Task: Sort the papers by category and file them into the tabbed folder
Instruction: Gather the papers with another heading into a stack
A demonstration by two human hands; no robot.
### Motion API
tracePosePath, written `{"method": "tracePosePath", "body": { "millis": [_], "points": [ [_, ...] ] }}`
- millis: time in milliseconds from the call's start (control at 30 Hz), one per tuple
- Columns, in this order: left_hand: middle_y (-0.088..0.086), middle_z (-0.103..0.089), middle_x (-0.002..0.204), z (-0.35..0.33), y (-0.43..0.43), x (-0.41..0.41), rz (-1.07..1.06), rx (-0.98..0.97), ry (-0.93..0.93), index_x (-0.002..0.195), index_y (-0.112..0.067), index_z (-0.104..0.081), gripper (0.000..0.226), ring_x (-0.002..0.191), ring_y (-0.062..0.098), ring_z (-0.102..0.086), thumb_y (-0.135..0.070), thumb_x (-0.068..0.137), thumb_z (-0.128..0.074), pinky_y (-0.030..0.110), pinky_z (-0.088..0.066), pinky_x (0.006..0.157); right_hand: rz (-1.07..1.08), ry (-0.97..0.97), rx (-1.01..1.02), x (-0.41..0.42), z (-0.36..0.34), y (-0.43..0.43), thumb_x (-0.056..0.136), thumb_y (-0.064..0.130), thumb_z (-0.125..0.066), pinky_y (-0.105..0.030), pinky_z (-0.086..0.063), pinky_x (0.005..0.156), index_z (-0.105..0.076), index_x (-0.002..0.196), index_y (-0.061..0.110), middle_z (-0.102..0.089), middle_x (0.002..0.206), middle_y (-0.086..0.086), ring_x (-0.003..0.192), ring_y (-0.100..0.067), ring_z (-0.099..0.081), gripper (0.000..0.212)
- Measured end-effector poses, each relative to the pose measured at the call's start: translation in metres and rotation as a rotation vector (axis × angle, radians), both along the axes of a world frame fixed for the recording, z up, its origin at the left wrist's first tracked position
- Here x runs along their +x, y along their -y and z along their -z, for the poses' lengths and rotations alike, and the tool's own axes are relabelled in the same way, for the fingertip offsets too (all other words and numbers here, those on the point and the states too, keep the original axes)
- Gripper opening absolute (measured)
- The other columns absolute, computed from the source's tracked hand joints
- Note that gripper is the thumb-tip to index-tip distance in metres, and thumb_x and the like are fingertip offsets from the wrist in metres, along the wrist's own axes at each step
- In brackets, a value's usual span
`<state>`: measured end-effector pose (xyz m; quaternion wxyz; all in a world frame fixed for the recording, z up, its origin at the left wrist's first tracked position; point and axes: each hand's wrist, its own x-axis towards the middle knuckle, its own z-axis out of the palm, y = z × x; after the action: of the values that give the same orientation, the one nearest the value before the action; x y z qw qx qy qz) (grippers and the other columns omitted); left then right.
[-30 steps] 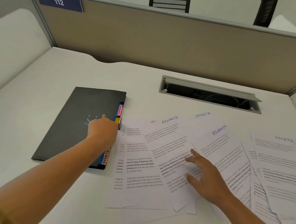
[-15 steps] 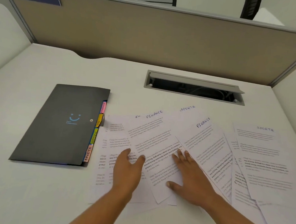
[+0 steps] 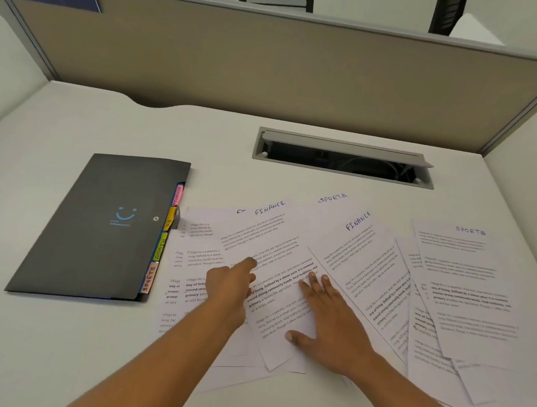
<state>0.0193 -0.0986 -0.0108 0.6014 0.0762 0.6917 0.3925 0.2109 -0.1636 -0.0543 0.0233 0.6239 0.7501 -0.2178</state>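
On the left of the tabletop [image 3: 44,346] I see the tabbed folder [image 3: 100,226] lying closed, its coloured tabs [image 3: 159,253] facing the papers [image 3: 367,273], which are fanned out, overlapping, from just beside it to the far right.

Risk: because the sheets overlap, sliding one may drag its neighbours and mix FINANCE with SPORTS. Palm pressure may also crease a sheet.

Left hand [image 3: 230,283]: fingers loosely bent, forefinger forward on the top sheet [image 3: 275,267], gripping nothing.

Right hand [image 3: 325,321]: flat, fingers spread, pressing the same sheet, gripping nothing.
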Motion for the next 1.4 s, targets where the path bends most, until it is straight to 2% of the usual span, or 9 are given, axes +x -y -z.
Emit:
{"method": "tracePosePath", "body": {
  "millis": [233, 367, 467, 567, 800, 1067, 1200, 1300, 1400],
  "points": [
    [0.005, -0.059, 0.077, 0.011, -0.016, 0.005, 0.148, -0.047, 0.043, 0.1, -0.002, -0.066, 0.03, 0.055, 0.013, -0.045, -0.017, 0.078, -0.08, 0.025, -0.042, 0.048, 0.013, -0.004, -0.014, -0.001, -0.001, -0.001, 0.084, 0.074, -0.043, -0.031, 0.002, 0.121, 0.013, 0.154, 0.035, 0.025, 0.159, 0.017, 0.146, -0.007, 0.026, 0.097],
    [-0.001, -0.061, 0.098, 0.012, -0.036, -0.003, 0.351, 0.241, -0.337, 0.118, -0.011, -0.06, 0.041, 0.082, 0.013, -0.059, -0.019, 0.081, -0.077, 0.028, -0.048, 0.073, 0.016, -0.003, -0.021, -0.001, -0.002, -0.002, 0.084, 0.074, -0.043, -0.03, 0.001, 0.121, 0.014, 0.153, 0.036, 0.026, 0.157, 0.019, 0.145, -0.005, 0.026, 0.097],
    [-0.003, -0.059, 0.122, 0.009, -0.065, -0.022, 0.695, 0.4, -0.799, 0.13, -0.019, -0.054, 0.059, 0.106, 0.016, -0.058, -0.031, 0.078, -0.079, 0.033, -0.049, 0.091, 0.015, 0.006, -0.024, -0.001, -0.002, -0.002, 0.083, 0.075, -0.043, -0.03, 0.001, 0.121, 0.015, 0.153, 0.037, 0.027, 0.157, 0.02, 0.145, -0.005, 0.027, 0.098],
    [-0.002, -0.052, 0.137, 0.006, -0.094, -0.028, 0.93, 0.443, -0.991, 0.137, -0.022, -0.049, 0.069, 0.124, 0.02, -0.051, -0.039, 0.077, -0.079, 0.039, -0.043, 0.103, 0.021, 0.006, -0.022, -0.001, 0.0, -0.001, 0.082, 0.077, -0.04, -0.03, 0.001, 0.121, 0.016, 0.152, 0.039, 0.028, 0.156, 0.021, 0.144, -0.004, 0.027, 0.098],
    [0.002, -0.04, 0.151, 0.008, -0.139, -0.005, 1.297, 0.468, -0.971, 0.15, -0.023, -0.027, 0.091, 0.135, 0.024, -0.042, -0.042, 0.077, -0.079, 0.039, -0.034, 0.11, 0.021, 0.006, -0.033, 0.0, 0.0, -0.002, 0.081, 0.078, -0.038, -0.028, 0.007, 0.119, 0.021, 0.149, 0.042, 0.033, 0.154, 0.023, 0.142, -0.003, 0.032, 0.097],
    [-0.004, -0.051, 0.145, 0.017, -0.151, 0.014, 1.332, 0.497, -0.911, 0.153, -0.019, -0.018, 0.101, 0.134, 0.024, -0.045, -0.033, 0.076, -0.081, 0.036, -0.034, 0.111, 0.027, -0.014, -0.055, 0.0, -0.002, -0.001, 0.082, 0.078, -0.038, -0.027, 0.01, 0.117, 0.024, 0.146, 0.044, 0.035, 0.153, 0.023, 0.14, -0.002, 0.035, 0.095],
    [-0.003, -0.051, 0.145, 0.016, -0.147, 0.021, 1.46, 0.547, -1.084, 0.153, -0.018, -0.014, 0.102, 0.135, 0.026, -0.042, -0.045, 0.077, -0.077, 0.037, -0.022, 0.117, 0.029, -0.02, -0.077, -0.002, -0.004, -0.003, 0.083, 0.077, -0.038, -0.029, 0.009, 0.12, 0.024, 0.147, 0.042, 0.035, 0.153, 0.022, 0.141, -0.003, 0.035, 0.096],
    [0.002, -0.035, 0.155, 0.02, -0.132, 0.017, 1.565, 0.592, -1.173, 0.155, -0.017, -0.003, 0.113, 0.144, 0.022, -0.031, -0.06, 0.076, -0.071, 0.037, -0.007, 0.122, 0.046, -0.04, -0.121, -0.006, -0.013, -0.006, 0.083, 0.075, -0.043, -0.03, 0.004, 0.122, 0.016, 0.152, 0.037, 0.03, 0.156, 0.019, 0.145, -0.005, 0.027, 0.097],
    [0.0, -0.012, 0.164, 0.025, -0.114, 0.005, 1.475, 0.746, -1.216, 0.156, -0.019, -0.004, 0.101, 0.15, 0.014, -0.012, -0.06, 0.084, -0.062, 0.034, -0.004, 0.123, 0.081, -0.121, -0.063, -0.009, -0.03, -0.026, 0.088, 0.065, -0.051, -0.027, -0.003, 0.12, -0.003, 0.156, 0.032, 0.003, 0.164, 0.012, 0.151, -0.008, 0.004, 0.089]
  ]
}}
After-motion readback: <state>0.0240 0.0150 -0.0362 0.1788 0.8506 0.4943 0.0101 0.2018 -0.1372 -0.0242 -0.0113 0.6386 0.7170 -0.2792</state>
